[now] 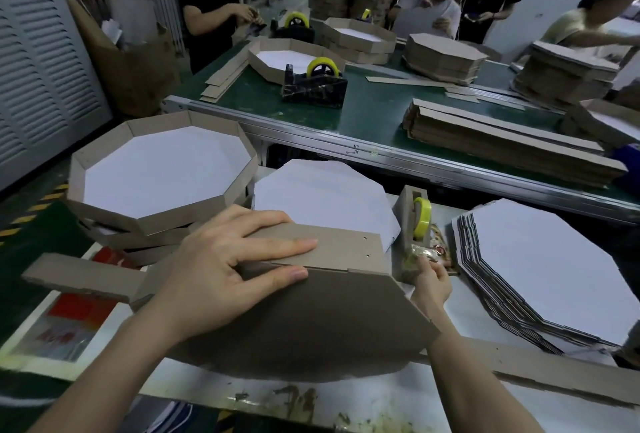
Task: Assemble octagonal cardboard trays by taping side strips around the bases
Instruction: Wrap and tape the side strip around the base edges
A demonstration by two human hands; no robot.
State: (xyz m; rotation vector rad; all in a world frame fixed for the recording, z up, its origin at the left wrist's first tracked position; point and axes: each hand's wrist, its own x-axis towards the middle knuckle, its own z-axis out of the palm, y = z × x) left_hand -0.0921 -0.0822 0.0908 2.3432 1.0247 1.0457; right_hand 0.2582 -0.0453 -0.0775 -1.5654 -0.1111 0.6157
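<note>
— Octagonal base [304,315], brown side up, lies on our desk [388,401] right in front of us, tilted a little toward us. Why do we keep the left hand [221,270] flat on it?

— We think it is to pin the side strip [332,245] against the base's far edge. Our fingers are spread, some on the standing strip, some on the base, so the seam between them stays closed. The strip's loose end [79,276] sticks out to the left, past our wrist.

— And the right hand [431,280]?

— It sits just beyond the base's right corner, at the foot of the small tape dispenser [414,224], fingers pressed together on what looks like the tape end (we cannot tell for sure; it is glossy and partly hidden).

— So the base is under the left palm and just beside the right?

— Yes. Finished trays [162,169] are stacked to the left, spare bases [540,273] to the right, both within reach.
</note>
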